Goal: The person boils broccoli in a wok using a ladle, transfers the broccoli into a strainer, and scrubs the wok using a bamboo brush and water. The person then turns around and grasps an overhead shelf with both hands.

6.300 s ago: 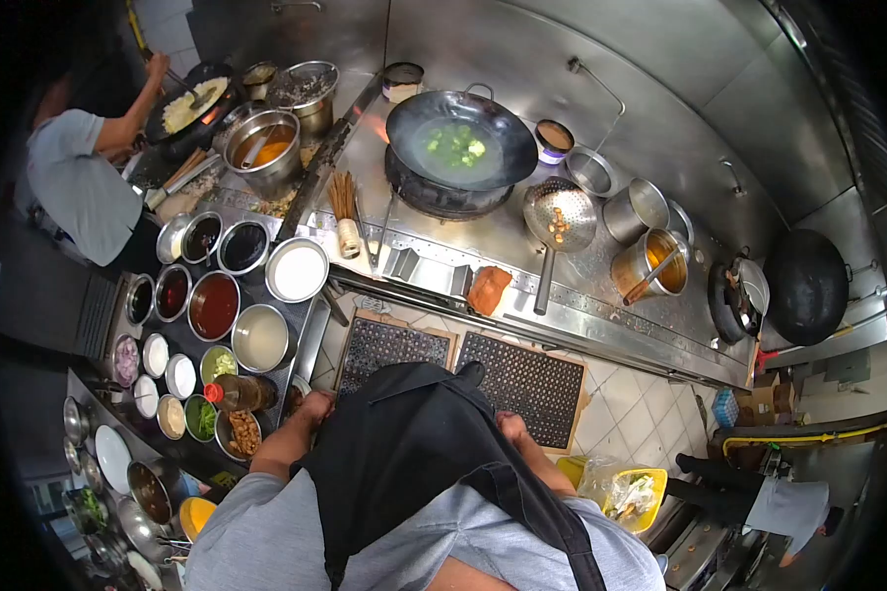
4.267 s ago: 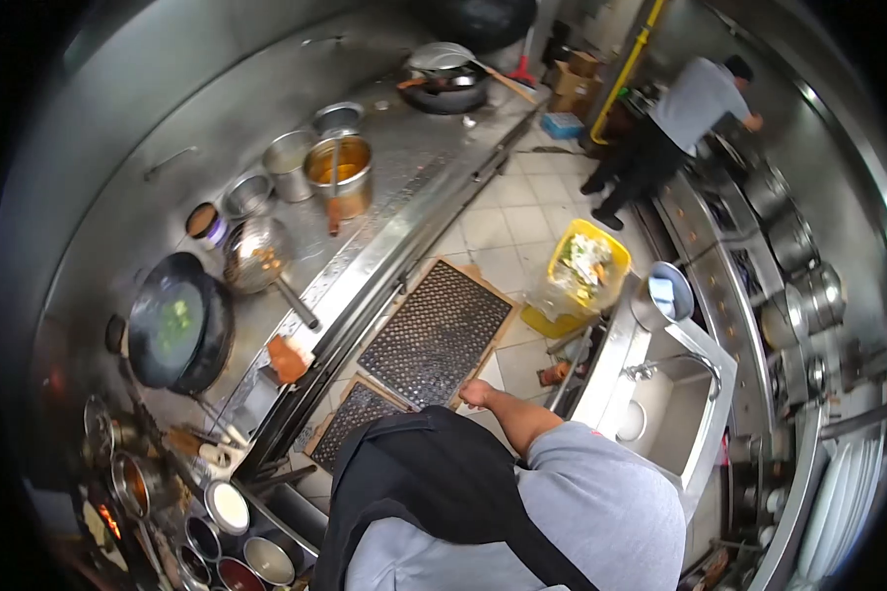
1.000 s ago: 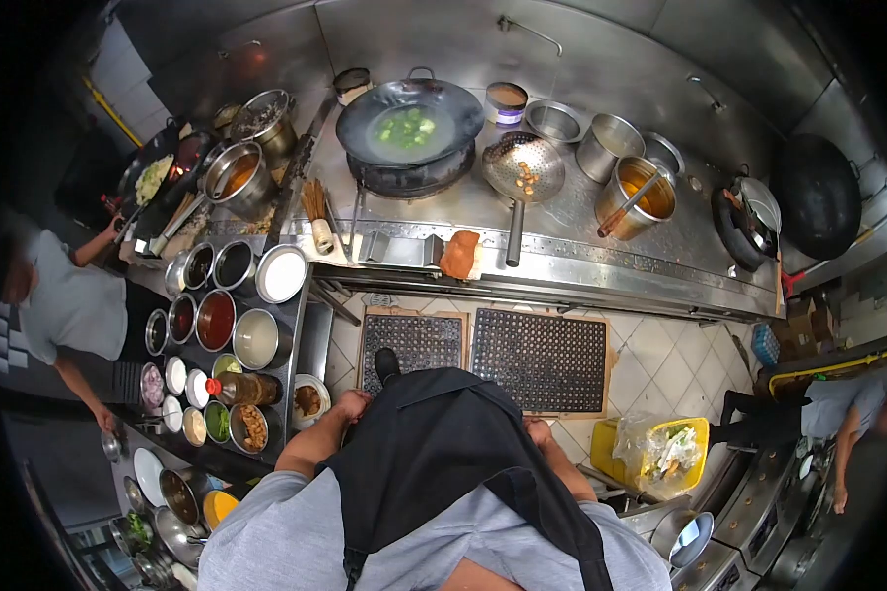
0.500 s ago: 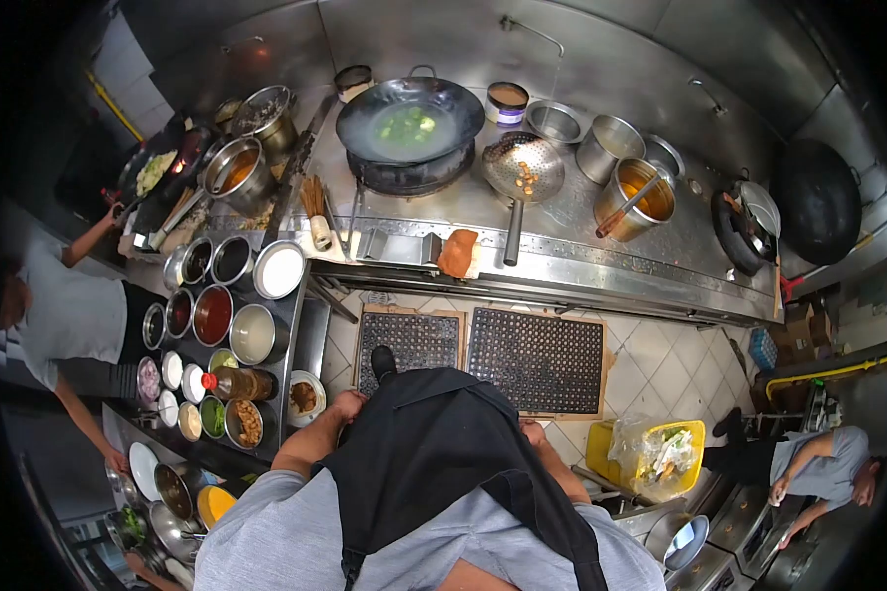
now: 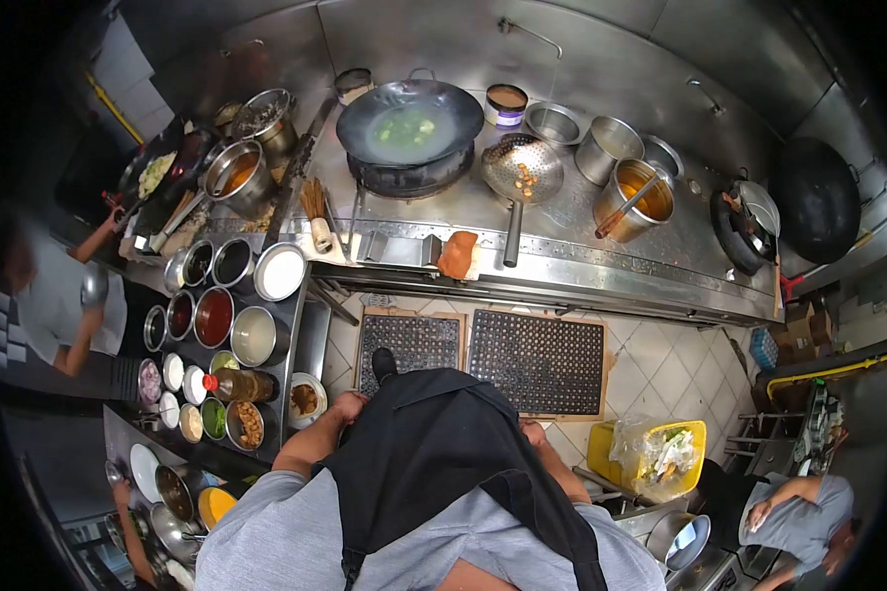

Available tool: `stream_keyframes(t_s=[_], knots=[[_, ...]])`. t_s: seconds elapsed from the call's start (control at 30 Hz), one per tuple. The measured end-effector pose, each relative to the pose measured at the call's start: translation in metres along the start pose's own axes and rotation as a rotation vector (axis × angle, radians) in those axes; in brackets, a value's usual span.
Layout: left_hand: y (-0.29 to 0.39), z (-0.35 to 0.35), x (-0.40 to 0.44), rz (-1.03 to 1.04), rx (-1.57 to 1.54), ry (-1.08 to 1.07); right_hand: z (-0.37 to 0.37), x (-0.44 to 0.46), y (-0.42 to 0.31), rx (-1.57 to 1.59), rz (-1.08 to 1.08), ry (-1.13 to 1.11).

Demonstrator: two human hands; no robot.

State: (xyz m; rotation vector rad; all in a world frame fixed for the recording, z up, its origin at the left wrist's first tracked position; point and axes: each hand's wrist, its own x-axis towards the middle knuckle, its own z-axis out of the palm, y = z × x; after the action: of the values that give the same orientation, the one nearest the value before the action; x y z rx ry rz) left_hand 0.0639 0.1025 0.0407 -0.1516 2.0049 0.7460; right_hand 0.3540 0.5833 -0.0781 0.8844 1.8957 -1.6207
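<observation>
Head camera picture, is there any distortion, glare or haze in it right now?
Head view: wide-angle distortion, with the steel wall bowing and the corners black; head view: bright reflections along the counter edge; head view: whitish haze over the wok, softening the green pieces.

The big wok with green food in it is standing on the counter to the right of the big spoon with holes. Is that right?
Almost! The big wok is to the left of the big spoon with holes, not to its right, as the head view shows. It does stand on the counter with green food in it.
</observation>
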Motion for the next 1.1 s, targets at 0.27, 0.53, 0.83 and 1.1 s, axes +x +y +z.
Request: stream_keyframes(t_s=[0.27, 0.53, 0.83, 1.1], knots=[[-0.023, 0.004, 0.019, 0.054, 0.038, 0.012, -0.001, -0.001, -0.003, -0.032, -0.002, -0.017], [-0.01, 0.0, 0.006, -0.024, -0.001, -0.003, -0.001, -0.001, -0.006, -0.024, 0.086, 0.005], [-0.011, -0.001, 0.006, -0.057, -0.055, -0.061, 0.001, 0.002, 0.004, -0.017, 0.059, -0.002], [-0.021, 0.002, 0.017, -0.021, -0.041, -0.057, 0.001, 0.003, 0.007, -0.03, 0.073, -0.007]])
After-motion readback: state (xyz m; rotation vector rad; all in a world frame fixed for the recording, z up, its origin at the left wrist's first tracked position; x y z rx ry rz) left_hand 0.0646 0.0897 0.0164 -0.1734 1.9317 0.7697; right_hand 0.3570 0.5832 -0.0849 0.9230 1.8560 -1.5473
